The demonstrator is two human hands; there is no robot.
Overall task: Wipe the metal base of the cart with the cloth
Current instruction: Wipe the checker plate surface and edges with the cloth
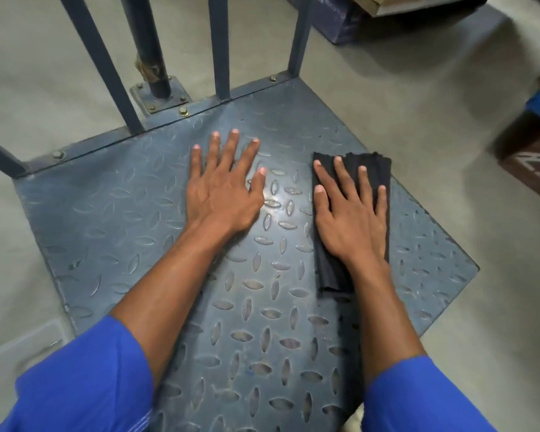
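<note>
Pressing one cloth (378,169) flat, right hand (349,219), left hand (222,194) on base (113,219)

Lighting's soft and even, looks like indoor overhead light, medium bright, nothing harsh. There's one pale glare patch near the middle of the metal base (275,202) where the tread plate shines. Shadows are faint, mostly a broad soft one on the floor (418,57) at top right. The black cloth (379,165) is so dark its folds barely read. The wide-angle lens splays the cart bars (219,48) outward. The blue sleeves (85,378) at the bottom look smeary, and the brown box (530,157) at the right edge is soft too.
</note>
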